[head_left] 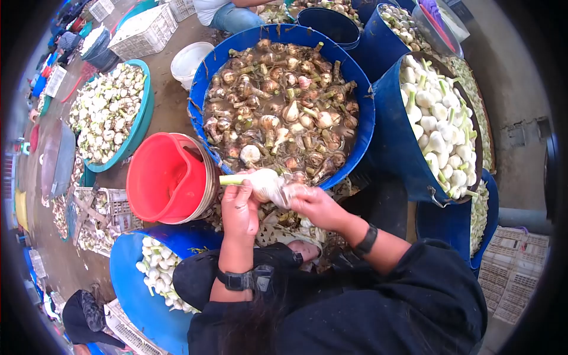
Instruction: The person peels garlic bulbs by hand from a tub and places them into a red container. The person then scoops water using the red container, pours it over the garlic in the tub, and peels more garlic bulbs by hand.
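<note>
A pale garlic bulb (264, 183) with a short green stem is held between my two hands, just over the near rim of a round blue tub (370, 127). My left hand (238, 208) grips it near the stem, fingers closed. At its other end, my right hand (316, 205) pinches whitish skin, partly hidden by the fingers. Brown, muddy garlic bulbs (269, 122) float in murky water in the tub. On the right, a tilted blue barrel (393, 139) holds clean white garlic bulbs (436, 127).
A red bucket (157, 177) stands left of my hands, with a white bucket (190, 61) behind it. Lower left, another blue barrel (127, 266) contains white garlic. A green basin (148, 100) of garlic and a white crate (145, 38) are farther left. A person (234, 18) sits beyond the tub.
</note>
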A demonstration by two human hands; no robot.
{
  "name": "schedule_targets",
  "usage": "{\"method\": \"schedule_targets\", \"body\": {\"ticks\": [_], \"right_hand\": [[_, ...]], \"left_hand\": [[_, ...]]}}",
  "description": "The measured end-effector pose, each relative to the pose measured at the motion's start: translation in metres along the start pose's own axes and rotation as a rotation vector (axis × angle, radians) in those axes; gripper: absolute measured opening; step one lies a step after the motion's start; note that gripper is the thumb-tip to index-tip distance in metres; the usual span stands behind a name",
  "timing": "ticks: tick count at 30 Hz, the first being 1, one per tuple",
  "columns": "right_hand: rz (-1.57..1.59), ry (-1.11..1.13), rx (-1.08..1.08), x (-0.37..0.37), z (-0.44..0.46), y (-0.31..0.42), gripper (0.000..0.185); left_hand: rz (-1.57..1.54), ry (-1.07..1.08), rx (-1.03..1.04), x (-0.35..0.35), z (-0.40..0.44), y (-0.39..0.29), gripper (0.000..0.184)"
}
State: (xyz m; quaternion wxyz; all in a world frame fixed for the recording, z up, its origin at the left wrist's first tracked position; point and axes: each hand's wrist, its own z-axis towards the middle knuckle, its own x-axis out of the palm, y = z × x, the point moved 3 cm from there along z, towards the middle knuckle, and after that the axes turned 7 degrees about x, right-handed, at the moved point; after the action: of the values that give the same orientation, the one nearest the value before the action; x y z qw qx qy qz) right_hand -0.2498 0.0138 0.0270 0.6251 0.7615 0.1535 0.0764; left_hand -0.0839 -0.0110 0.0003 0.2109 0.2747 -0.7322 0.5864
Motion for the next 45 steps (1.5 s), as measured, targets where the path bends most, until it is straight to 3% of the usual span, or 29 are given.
{"method": "schedule_targets", "body": {"ticks": [1, 5, 9, 11, 13, 15, 17, 18, 20, 22, 23, 25, 26, 27, 28, 29, 31, 33, 35, 36, 37, 40, 41, 43, 44, 45], "right_hand": [[-0.126, 0.024, -0.114, -0.002, -0.008, 0.0, 0.018], [-0.144, -0.103, -0.181, -0.023, -0.034, 0.007, 0.017], [-0.101, 0.016, -0.185, -0.033, -0.052, 0.01, 0.016], [0.393, -0.182, 0.301, -0.043, -0.054, -0.032, 0.02], [0.625, -0.224, 0.391, -0.049, -0.053, -0.056, 0.023], [-0.36, -0.049, 0.344, -0.057, -0.05, -0.086, 0.024], [-1.287, 0.29, 0.38, -0.03, -0.046, -0.049, 0.031], [-1.186, 0.134, 0.227, -0.023, -0.039, -0.046, 0.041], [-0.942, -0.049, 0.134, 0.002, -0.01, -0.007, 0.048], [-0.492, -0.16, -0.18, 0.027, 0.015, 0.037, 0.053], [-0.186, -0.097, -0.148, 0.038, 0.028, 0.043, 0.045], [0.059, -0.056, -0.007, 0.046, 0.049, 0.028, 0.032], [0.062, -0.066, -0.01, 0.044, 0.052, 0.015, 0.032], [-0.123, 0.097, 0.027, 0.043, 0.053, -0.002, 0.033], [-0.31, 0.26, 0.065, 0.041, 0.052, -0.013, 0.034], [-0.311, 0.259, 0.063, 0.034, 0.046, -0.015, 0.034], [-0.74, 0.334, 0.1, 0.03, 0.034, -0.024, 0.034], [-0.62, 0.005, 0.199, 0.016, 0.073, -0.048, 0.034], [-0.498, -0.184, 0.266, 0.007, 0.131, -0.064, 0.044], [-0.566, -0.08, 0.291, 0.008, 0.158, -0.077, 0.049], [-0.633, 0.023, 0.308, 0.013, 0.181, -0.089, 0.053], [-0.727, 0.107, 0.367, 0.033, 0.22, -0.119, 0.052], [-0.73, 0.109, 0.358, 0.032, 0.223, -0.114, 0.052], [-0.243, 0.492, 0.659, 0.035, 0.214, -0.11, 0.053], [-0.191, 0.486, 0.492, 0.039, 0.21, -0.102, 0.05], [0.057, 0.548, 0.573, 0.04, 0.199, -0.091, 0.053]], "left_hand": [[-0.144, -0.089, -0.102, -0.004, -0.002, 0.007, 0.02], [-0.095, -0.301, -0.291, -0.002, -0.016, 0.019, 0.025], [-0.097, -0.485, -0.317, -0.028, -0.007, 0.012, 0.029], [-0.085, -0.616, -0.253, -0.022, -0.003, -0.004, 0.022], [-0.199, -0.542, -0.237, -0.038, -0.002, -0.019, 0.021], [-0.189, -0.602, -0.2, -0.055, 0.002, -0.032, 0.024], [-0.249, -0.61, -0.194, -0.046, -0.002, -0.045, 0.024], [-0.245, -0.606, -0.196, -0.043, -0.002, -0.046, 0.024], [-0.175, -0.548, -0.16, -0.035, -0.004, -0.043, 0.024], [-0.161, -0.49, -0.18, -0.029, -0.006, -0.034, 0.024], [-0.146, -0.432, -0.192, -0.025, -0.006, -0.031, 0.024], [-0.166, -0.324, -0.248, -0.01, -0.017, -0.046, 0.022], [-0.23, -0.46, -0.151, -0.008, -0.02, -0.063, 0.023], [-0.299, -0.596, -0.048, -0.013, -0.023, -0.075, 0.024], [-0.571, -0.483, 0.065, -0.029, -0.029, -0.091, 0.025], [-0.839, -0.364, 0.179, -0.058, -0.042, -0.114, 0.026], [-0.367, -0.2, 0.78, -0.137, -0.074, -0.153, 0.036], [-0.545, -0.66, 1.042, -0.095, -0.085, -0.157, 0.044], [-0.578, -0.652, 0.783, -0.096, -0.071, -0.143, 0.043], [-0.592, -0.606, 0.608, -0.106, -0.061, -0.13, 0.04], [-0.472, -0.372, 0.482, -0.107, -0.047, -0.112, 0.035], [-0.164, -0.67, 0.273, -0.068, -0.021, -0.082, 0.018], [-0.033, -0.619, 0.279, -0.063, -0.012, -0.073, 0.016], [0.248, -0.551, 0.22, -0.044, -0.001, -0.068, 0.016], [0.418, -0.465, 0.187, -0.041, 0.005, -0.065, 0.024], [0.588, -0.377, 0.147, -0.04, 0.01, -0.06, 0.032]]}}
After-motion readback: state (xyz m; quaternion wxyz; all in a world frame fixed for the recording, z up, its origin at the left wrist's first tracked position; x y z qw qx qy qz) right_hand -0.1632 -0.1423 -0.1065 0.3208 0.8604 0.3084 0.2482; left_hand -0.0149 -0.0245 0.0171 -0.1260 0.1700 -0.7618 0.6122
